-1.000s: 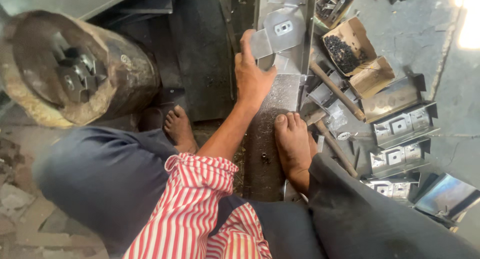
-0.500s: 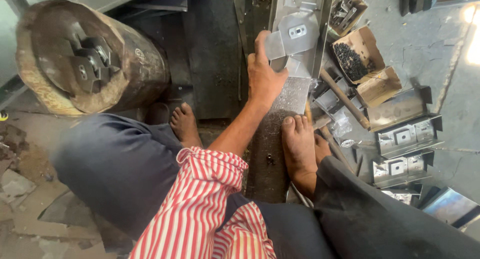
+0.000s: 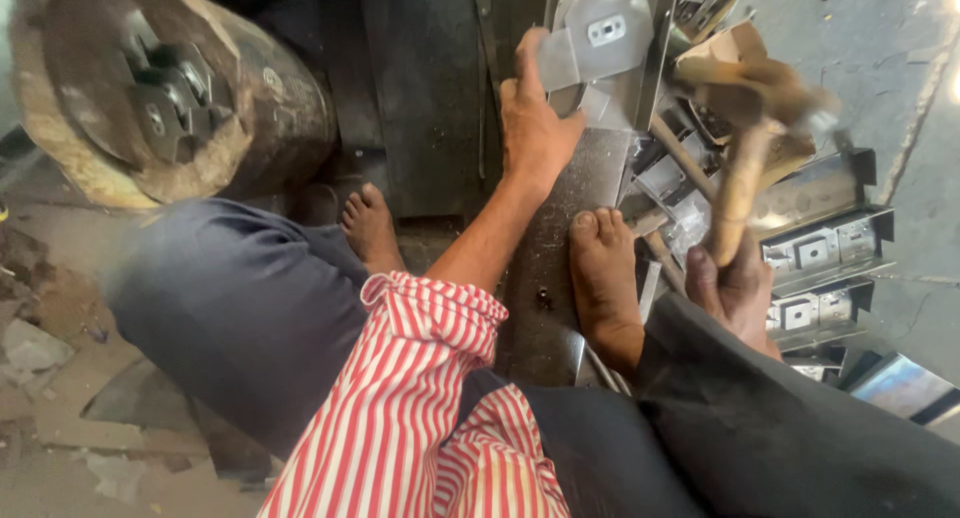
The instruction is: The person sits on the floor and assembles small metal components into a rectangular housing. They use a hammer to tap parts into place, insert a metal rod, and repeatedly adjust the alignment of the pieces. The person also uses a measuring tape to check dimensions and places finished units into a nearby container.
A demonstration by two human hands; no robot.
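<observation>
Two hands engaged | left hand (image 3: 535,128) pins sheet-metal bracket (image 3: 600,33) flat | right hand (image 3: 735,288) clenches raised hammer (image 3: 745,153) | keep fingers off strike point.

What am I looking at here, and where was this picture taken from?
There is no machine at work, only a person seated low, with a camera worn on the head that looks down over the knees, feet and hands. The left hand reaches forward and presses a folded sheet-metal piece onto a dark steel plate on the floor. The right hand grips the wooden handle of a hammer, raised and blurred by motion. The right foot rests on that plate; the left foot sits beside it. To the right lie stacked metal brackets, each with rectangular cut-outs. At the upper left lies a heavy cylinder on its side, with a metal fitting in its end face.
</observation>
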